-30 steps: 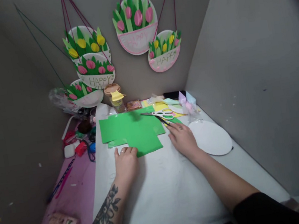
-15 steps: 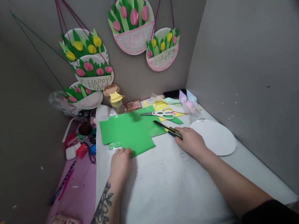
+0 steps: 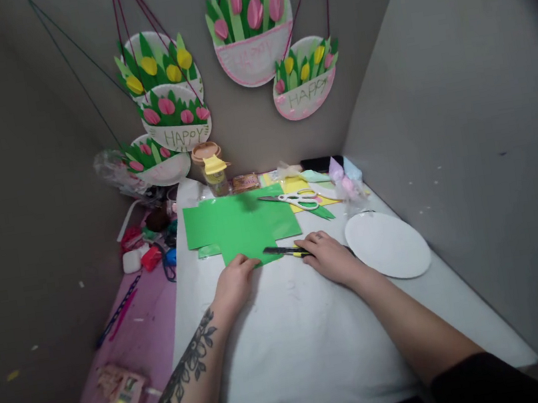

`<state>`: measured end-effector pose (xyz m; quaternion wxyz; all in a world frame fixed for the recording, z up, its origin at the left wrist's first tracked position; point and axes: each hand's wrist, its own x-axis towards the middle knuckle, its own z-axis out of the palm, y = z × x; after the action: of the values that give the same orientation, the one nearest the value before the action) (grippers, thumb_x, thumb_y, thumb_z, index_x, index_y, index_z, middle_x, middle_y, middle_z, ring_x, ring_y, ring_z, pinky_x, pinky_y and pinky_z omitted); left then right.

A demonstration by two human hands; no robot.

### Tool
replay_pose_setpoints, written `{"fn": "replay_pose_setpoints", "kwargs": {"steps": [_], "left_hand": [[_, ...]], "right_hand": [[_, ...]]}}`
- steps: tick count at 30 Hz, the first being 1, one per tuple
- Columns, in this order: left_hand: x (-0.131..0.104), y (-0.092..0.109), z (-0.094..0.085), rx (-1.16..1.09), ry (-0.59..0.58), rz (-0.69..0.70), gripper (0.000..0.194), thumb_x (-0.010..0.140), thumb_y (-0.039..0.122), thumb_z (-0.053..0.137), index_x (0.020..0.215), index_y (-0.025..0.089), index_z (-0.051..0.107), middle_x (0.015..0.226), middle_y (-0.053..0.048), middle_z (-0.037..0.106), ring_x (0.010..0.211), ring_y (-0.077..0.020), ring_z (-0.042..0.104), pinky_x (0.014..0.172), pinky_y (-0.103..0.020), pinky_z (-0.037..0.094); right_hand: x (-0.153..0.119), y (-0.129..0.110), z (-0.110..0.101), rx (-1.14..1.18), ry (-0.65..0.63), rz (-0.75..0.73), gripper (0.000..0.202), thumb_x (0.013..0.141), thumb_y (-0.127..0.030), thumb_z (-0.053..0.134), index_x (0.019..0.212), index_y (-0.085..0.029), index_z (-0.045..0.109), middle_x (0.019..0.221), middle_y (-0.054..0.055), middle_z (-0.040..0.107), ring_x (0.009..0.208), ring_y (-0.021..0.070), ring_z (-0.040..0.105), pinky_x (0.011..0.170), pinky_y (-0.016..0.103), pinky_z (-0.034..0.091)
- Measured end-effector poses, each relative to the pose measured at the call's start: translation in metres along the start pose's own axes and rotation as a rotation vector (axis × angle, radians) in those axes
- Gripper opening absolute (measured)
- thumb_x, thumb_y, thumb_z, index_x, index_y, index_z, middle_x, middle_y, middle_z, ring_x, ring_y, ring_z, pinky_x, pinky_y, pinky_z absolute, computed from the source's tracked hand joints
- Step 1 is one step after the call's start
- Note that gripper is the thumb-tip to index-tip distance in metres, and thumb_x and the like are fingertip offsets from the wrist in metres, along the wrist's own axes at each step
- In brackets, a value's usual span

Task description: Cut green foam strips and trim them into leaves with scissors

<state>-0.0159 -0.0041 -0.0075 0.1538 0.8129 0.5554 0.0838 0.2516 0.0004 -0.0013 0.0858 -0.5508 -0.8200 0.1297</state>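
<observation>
Green paper point(image 3: 247, 225) lies in overlapping sheets on the white-covered table. My left hand point(image 3: 236, 280) is at the front edge of the nearest sheet, its fingers closed on that edge. In my right hand point(image 3: 326, 257) is a black and yellow utility knife point(image 3: 286, 251), held low over the table with its dark tip pointing left at the sheet's front right corner. Part of the knife's handle is hidden under my fingers. White-handled scissors point(image 3: 299, 199) rest across the green sheets and yellow paper, behind my right hand.
Right of my right hand lies a white paper plate point(image 3: 387, 244). A lidded cup point(image 3: 215, 176) and a black phone-like object point(image 3: 323, 164) are at the back. Several plate baskets with paper tulips point(image 3: 250, 26) hang on the wall. A pink glue gun point(image 3: 125, 391) lies at lower left.
My left hand has moved right along the paper's front edge. My right hand has swung the utility knife down and left, so its tip is now at the near sheet's corner.
</observation>
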Motion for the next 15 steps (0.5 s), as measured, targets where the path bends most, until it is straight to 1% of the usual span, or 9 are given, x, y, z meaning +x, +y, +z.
{"fn": "replay_pose_setpoints", "kwargs": {"steps": [2,5,8,10,12,15], "left_hand": [[0.0,-0.001,0.002,0.022,-0.034,0.026,0.04,0.093,0.019,0.036,0.121,0.029,0.062,0.107,-0.004,0.06,0.092,-0.017,0.055,0.081,-0.026,0.041],[-0.001,-0.001,0.002,0.065,-0.072,0.065,0.046,0.092,0.017,0.037,0.129,0.036,0.055,0.114,-0.003,0.057,0.094,-0.0183,0.053,0.082,-0.027,0.04],[-0.002,0.0,0.001,0.078,-0.081,0.085,0.048,0.091,0.018,0.039,0.131,0.04,0.053,0.119,-0.003,0.054,0.097,-0.0198,0.053,0.083,-0.028,0.04],[-0.002,0.001,-0.001,0.076,-0.081,0.085,0.046,0.091,0.019,0.039,0.129,0.04,0.055,0.12,-0.003,0.054,0.098,-0.0205,0.053,0.084,-0.029,0.04],[-0.002,0.001,-0.002,0.07,-0.085,0.085,0.047,0.09,0.018,0.039,0.128,0.04,0.055,0.12,-0.003,0.054,0.099,-0.0207,0.053,0.084,-0.029,0.04],[-0.001,0.002,-0.003,0.069,-0.102,0.081,0.046,0.09,0.018,0.039,0.128,0.04,0.055,0.121,-0.003,0.053,0.1,-0.0205,0.053,0.085,-0.028,0.04]], "right_hand": [[0.001,-0.005,0.0,-0.057,-0.014,0.015,0.045,0.088,-0.021,0.053,0.132,-0.022,0.052,0.113,0.01,0.058,0.106,0.0238,0.049,0.09,0.032,0.038],[-0.004,-0.008,-0.005,-0.139,0.007,0.064,0.044,0.088,-0.021,0.054,0.132,-0.025,0.053,0.11,0.01,0.058,0.099,0.024,0.051,0.086,0.033,0.038],[-0.008,-0.008,-0.009,-0.168,0.016,0.096,0.042,0.086,-0.02,0.056,0.128,-0.027,0.057,0.107,0.009,0.058,0.097,0.0247,0.052,0.083,0.033,0.038],[-0.009,-0.007,-0.006,-0.123,0.011,0.096,0.042,0.085,-0.019,0.057,0.126,-0.028,0.058,0.106,0.008,0.058,0.098,0.0241,0.052,0.084,0.033,0.039],[-0.008,-0.008,-0.001,-0.021,0.027,0.086,0.042,0.085,-0.018,0.056,0.126,-0.027,0.058,0.106,0.008,0.058,0.1,0.0229,0.052,0.087,0.033,0.039],[-0.007,-0.013,0.008,0.183,0.139,0.044,0.044,0.086,-0.018,0.053,0.13,-0.024,0.054,0.108,0.008,0.056,0.104,0.0208,0.051,0.092,0.032,0.041]]}}
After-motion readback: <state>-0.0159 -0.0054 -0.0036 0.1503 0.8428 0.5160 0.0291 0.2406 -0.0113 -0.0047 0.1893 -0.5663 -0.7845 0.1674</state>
